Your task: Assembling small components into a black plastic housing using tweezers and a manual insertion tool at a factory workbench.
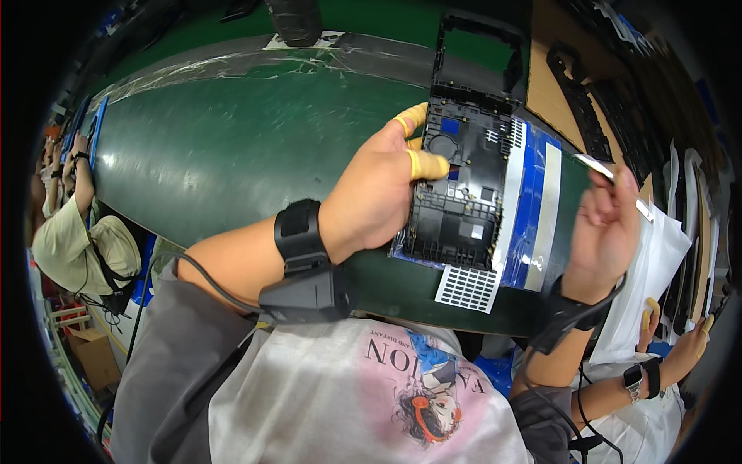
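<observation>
The person's L hand [371, 189], w/ yellow covers on some fingers, reaches in from lower left and is grasping the left edge of a black rectangular plastic housing [471, 174], thumb on its upper face. The R hand [603, 224] is raised at the right, apart from the housing, fingers bent, pinching a slim white piece [595, 167]; it is blurred, so exact kind cannot be told. The housing is over the green table [255, 147], partly covering a white sheet w/ dark rectangles [468, 289]. It shows ribs, blue patches, a round ring & an open frame at far end.
</observation>
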The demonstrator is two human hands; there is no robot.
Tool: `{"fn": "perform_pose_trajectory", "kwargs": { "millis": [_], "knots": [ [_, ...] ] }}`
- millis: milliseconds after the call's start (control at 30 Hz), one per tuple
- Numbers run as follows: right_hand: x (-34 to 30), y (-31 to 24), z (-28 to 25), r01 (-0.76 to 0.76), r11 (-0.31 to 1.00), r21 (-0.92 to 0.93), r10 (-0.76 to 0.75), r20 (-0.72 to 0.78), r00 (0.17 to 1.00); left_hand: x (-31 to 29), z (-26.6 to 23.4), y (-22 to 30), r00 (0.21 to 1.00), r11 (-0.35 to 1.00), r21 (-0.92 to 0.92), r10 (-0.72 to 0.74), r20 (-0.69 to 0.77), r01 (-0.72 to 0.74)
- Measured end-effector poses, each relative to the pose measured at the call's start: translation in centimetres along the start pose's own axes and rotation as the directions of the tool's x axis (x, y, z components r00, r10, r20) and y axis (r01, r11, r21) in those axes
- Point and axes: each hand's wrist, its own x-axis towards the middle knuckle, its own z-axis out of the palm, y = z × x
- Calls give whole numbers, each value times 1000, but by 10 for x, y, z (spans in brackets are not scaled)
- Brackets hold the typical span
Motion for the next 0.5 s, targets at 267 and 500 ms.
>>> {"fn": "perform_pose_trajectory", "kwargs": {
  "millis": [267,500],
  "knots": [
    [31,-12,-49,-199,973,117,203,-24,979,143,-21,59,983,968,167,-183,-26,185],
    [32,-14,-50,-25,983,180,55,-163,985,254,25,-2,872,-445,881,353,340,-164]
  ]
}}
